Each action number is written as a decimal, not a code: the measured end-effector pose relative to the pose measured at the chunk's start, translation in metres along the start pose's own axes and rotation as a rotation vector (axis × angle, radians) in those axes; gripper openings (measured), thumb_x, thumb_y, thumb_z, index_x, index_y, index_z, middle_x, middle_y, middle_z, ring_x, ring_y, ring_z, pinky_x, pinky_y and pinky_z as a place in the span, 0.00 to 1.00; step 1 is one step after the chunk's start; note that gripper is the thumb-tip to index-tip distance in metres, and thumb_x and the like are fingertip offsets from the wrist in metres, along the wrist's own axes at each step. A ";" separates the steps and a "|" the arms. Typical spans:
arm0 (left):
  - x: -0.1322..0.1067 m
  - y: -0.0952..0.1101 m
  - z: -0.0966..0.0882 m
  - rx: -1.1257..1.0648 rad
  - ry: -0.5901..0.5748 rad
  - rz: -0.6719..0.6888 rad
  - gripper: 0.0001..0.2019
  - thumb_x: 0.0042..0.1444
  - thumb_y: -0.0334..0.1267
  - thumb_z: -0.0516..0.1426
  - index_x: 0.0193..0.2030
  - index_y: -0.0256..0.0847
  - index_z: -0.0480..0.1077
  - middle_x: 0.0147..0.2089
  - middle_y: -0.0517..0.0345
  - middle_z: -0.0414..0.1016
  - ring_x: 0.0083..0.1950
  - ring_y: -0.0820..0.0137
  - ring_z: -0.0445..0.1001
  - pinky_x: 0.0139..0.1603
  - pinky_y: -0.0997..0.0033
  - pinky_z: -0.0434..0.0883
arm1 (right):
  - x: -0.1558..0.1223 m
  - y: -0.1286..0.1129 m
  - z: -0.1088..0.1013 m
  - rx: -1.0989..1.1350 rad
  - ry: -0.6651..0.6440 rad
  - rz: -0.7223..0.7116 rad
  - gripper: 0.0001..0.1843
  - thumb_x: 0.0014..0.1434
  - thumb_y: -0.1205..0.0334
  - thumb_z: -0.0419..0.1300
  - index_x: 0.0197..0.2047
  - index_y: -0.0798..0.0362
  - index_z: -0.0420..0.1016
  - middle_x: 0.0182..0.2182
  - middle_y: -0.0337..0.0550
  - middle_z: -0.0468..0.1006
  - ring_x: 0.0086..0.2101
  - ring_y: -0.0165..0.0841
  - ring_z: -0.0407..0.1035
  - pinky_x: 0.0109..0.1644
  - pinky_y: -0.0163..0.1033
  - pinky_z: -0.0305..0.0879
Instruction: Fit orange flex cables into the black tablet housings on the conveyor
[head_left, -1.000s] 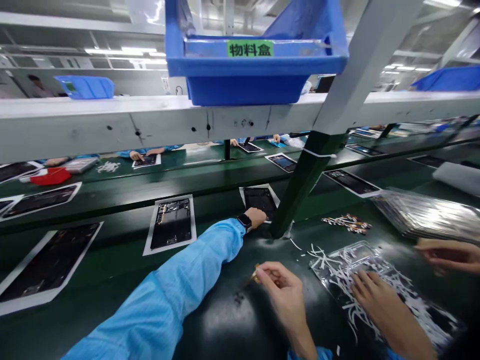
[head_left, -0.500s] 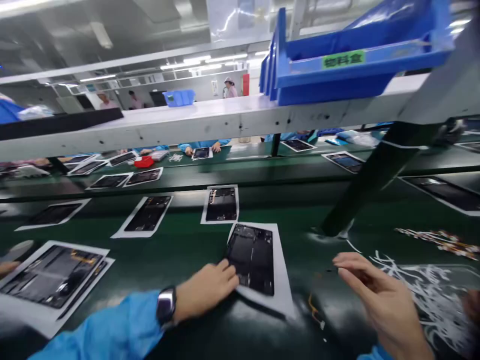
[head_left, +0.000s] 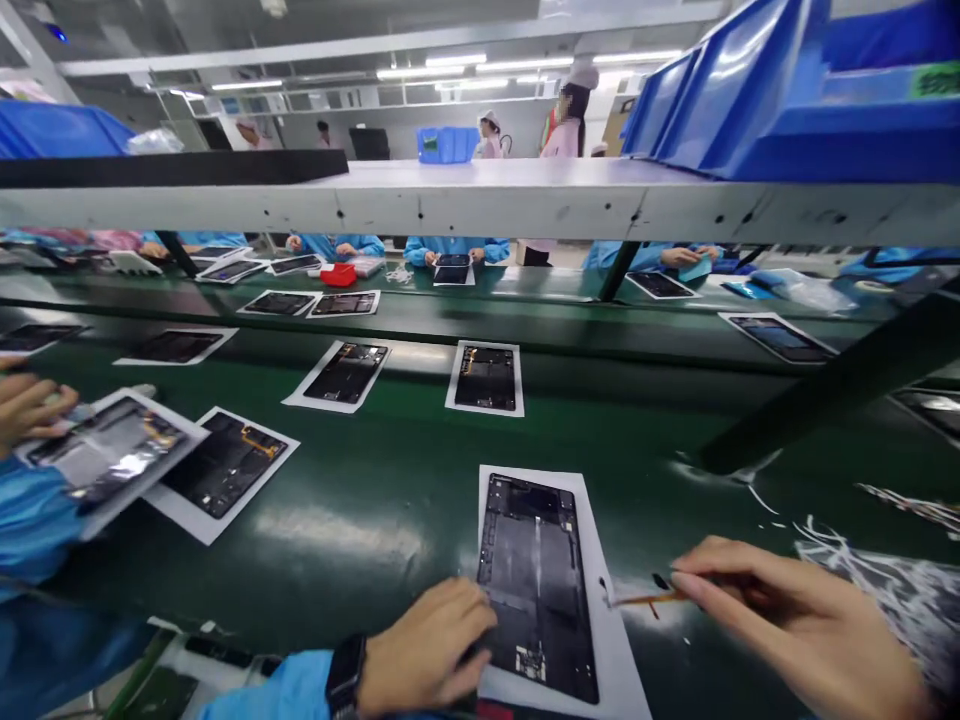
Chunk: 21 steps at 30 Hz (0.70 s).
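In front of me a black tablet housing (head_left: 536, 585) lies on a sheet of white paper (head_left: 619, 660), its inner side facing up. My left hand (head_left: 431, 640) is at the lower left edge of the housing, thumb apart from the loosely bent fingers. My right hand (head_left: 795, 620) pinches a thin orange flex cable (head_left: 649, 599) between thumb and fingertips. The cable reaches left toward the right edge of the paper, with small dark ends. White strips (head_left: 885, 590) lie in a pile behind and to the right of my right hand.
At left a co-worker's hand (head_left: 30, 405) holds another housing (head_left: 112, 450) over one on paper (head_left: 229, 465). More housings (head_left: 487, 378) lie along the green bench (head_left: 360, 480). A dark slanted post (head_left: 825, 390) stands right. Blue bins (head_left: 712, 110) sit on the overhead shelf (head_left: 480, 205).
The nearest housing and its paper now lie closer to me and straighter. My right hand has picked up the flex cable from the bench. The co-worker's housing has been lifted.
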<state>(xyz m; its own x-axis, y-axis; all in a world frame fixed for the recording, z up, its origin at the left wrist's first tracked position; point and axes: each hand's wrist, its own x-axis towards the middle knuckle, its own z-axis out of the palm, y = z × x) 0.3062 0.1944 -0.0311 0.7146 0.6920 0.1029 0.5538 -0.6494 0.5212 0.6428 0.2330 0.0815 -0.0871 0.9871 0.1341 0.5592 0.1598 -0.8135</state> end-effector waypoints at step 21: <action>0.106 -0.062 -0.038 -0.486 0.424 -0.140 0.15 0.70 0.40 0.46 0.51 0.37 0.69 0.54 0.47 0.72 0.58 0.64 0.68 0.60 0.61 0.64 | 0.061 -0.062 0.079 -0.053 -0.528 -0.012 0.11 0.61 0.54 0.59 0.36 0.51 0.79 0.27 0.40 0.78 0.23 0.29 0.62 0.27 0.34 0.57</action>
<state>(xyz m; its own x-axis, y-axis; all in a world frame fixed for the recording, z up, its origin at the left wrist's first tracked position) 0.3316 0.3203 -0.0203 0.3646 0.8883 0.2792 0.3019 -0.3964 0.8670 0.5377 0.2836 0.0958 -0.4894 0.8552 -0.1705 0.5951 0.1845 -0.7822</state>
